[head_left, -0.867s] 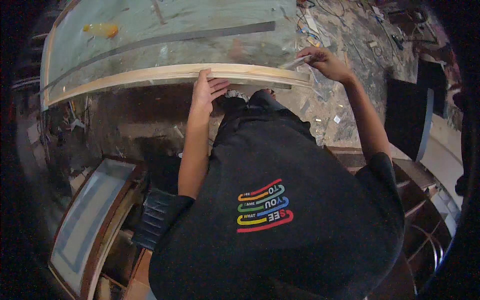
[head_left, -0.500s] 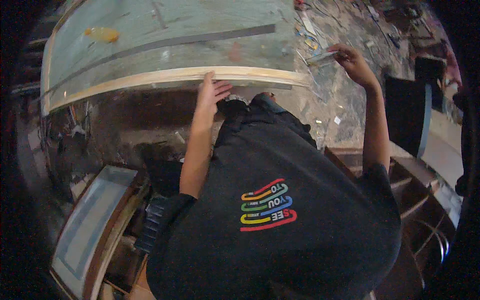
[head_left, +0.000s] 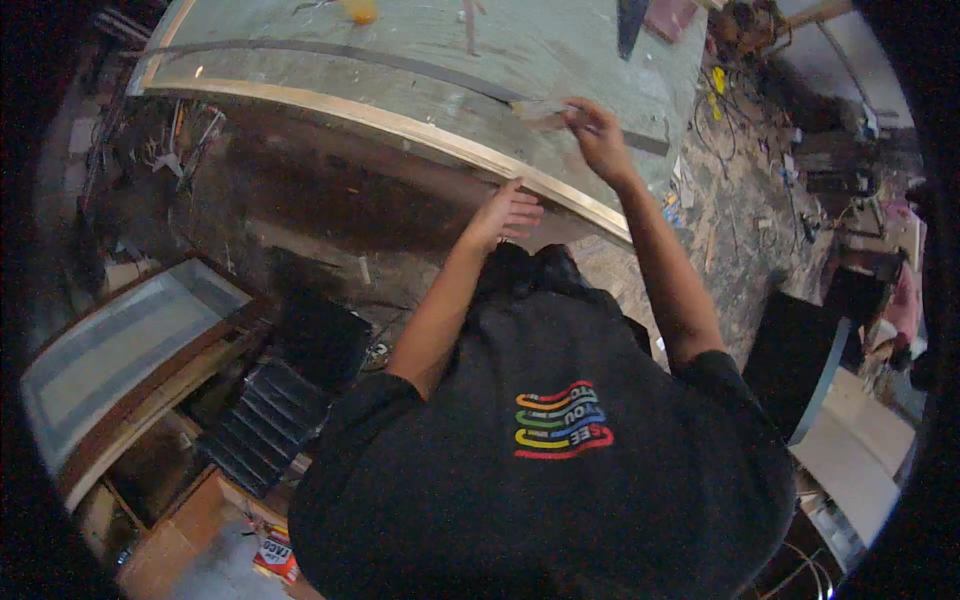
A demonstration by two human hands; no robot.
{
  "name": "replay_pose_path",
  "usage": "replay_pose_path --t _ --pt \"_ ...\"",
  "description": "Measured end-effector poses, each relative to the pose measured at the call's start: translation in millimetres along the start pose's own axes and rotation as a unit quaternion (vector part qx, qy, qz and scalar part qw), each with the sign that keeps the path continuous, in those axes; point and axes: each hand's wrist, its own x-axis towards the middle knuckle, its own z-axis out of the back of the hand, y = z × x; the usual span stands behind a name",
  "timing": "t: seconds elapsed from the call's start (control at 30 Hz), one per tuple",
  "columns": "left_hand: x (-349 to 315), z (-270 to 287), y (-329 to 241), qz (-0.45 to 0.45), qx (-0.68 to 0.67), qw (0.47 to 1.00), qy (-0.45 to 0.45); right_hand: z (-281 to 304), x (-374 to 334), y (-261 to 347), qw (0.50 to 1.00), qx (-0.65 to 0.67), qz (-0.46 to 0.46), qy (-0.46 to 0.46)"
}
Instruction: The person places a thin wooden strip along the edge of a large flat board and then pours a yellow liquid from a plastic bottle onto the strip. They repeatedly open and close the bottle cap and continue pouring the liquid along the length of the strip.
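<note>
A pale wooden strip (head_left: 400, 122) runs along the near edge of a large grey-green board (head_left: 330, 52). Against that edge, my left hand (head_left: 505, 213) rests its thumb, with its other fingers stretched out and apart. Over the board, my right hand (head_left: 602, 145) pinches a thin, flat, pale piece (head_left: 540, 113) that resembles a scraper blade; its exact kind is unclear. Underneath that piece lies a long dark grey strip (head_left: 400, 64) crossing the board. A yellow-orange object (head_left: 359, 10) sits at the far edge of view.
At lower left stand a framed panel (head_left: 130, 335) and a black ribbed seat (head_left: 262, 420). Cables (head_left: 725, 125) and scraps litter the floor at right. A dark box-like piece (head_left: 790, 355) stands to my right. A reddish block (head_left: 668, 18) lies on the board.
My right hand has moved left with the pale piece, from beyond the board's right end to over its surface. The view has shifted; my left thumb still rests at the wooden edge.
</note>
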Motion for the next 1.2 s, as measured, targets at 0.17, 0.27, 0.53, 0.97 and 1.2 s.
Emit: replay_pose_path --t 0.17,0.27,0.53,0.97,1.2 --pt "-27 63 58 -0.049 -0.158 0.977 -0.133 -86 67 -30 0.993 -0.011 0.019 0.113" --pt "-46 126 132 -0.078 -0.247 0.94 -0.221 -123 99 -41 0.989 -0.035 0.042 0.138" --pt "-156 324 383 -0.035 -0.499 0.733 -0.461 -199 179 -20 0.938 -0.11 0.02 0.328" --pt "-127 484 409 -0.065 -0.446 0.795 -0.407 -433 339 31 0.937 -0.137 0.099 0.304" --pt "-206 565 383 -0.064 -0.376 0.862 -0.333 -560 408 44 0.963 -0.03 0.027 0.266"
